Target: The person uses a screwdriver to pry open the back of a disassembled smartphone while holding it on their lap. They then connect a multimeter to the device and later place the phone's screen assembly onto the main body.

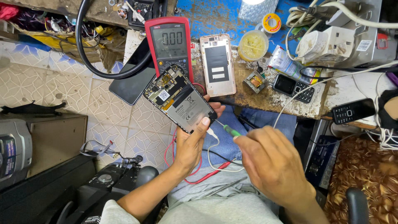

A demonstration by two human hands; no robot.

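The left hand [191, 143] grips the open phone [179, 98] by its lower end, just below the multimeter [169, 45]. The phone's long axis slants up-left. The right hand [271, 161], nearer that end, pinches a green screwdriver [230, 131], tip pointing at the phone's bottom corner.

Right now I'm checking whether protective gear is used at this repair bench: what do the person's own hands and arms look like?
Both hands are bare: the left hand and the right hand have no gloves, rings or watch showing. The forearms are uncovered. A short, light grey sleeve ends near the left elbow. The right arm's upper part is out of view, so no sleeve can be told there.
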